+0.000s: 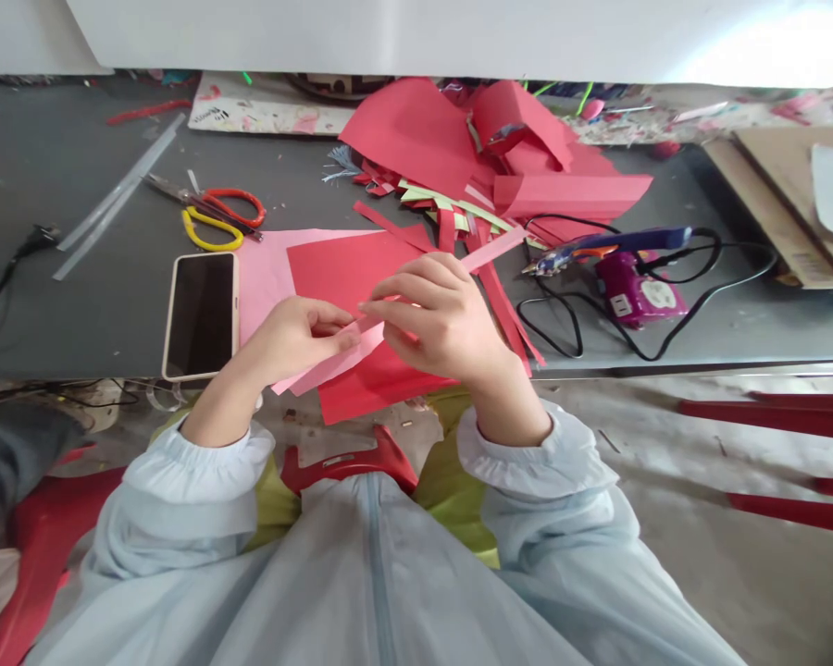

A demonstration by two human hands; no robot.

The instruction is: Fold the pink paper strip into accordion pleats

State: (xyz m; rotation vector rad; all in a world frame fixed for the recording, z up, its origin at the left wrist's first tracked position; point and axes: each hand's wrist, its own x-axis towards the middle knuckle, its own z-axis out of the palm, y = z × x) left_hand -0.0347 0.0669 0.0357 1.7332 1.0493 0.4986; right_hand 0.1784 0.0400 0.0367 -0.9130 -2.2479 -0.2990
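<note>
A long, narrow pink paper strip (490, 250) runs slantwise through both hands, above the red paper sheet (333, 268). My left hand (295, 338) pinches its lower part between thumb and fingers, where a second pink layer fans out toward the table edge. Fingers of my right hand (441, 314) close on the strip's middle, just right of the left fingertips. Its upper end sticks out beyond the right knuckles. Under the red sheet lies a pink paper sheet (264, 277), partly covered. Right fingertips partly hide the strip.
Left are a phone (201, 314), scissors (212, 213) and clear glue sticks (121, 199). Red paper scraps (416, 129) and cut strips (458, 217) pile up behind my hands. At right lie a blue glue gun (617, 242), a purple power adapter (642, 289), looping cables and cardboard (756, 203).
</note>
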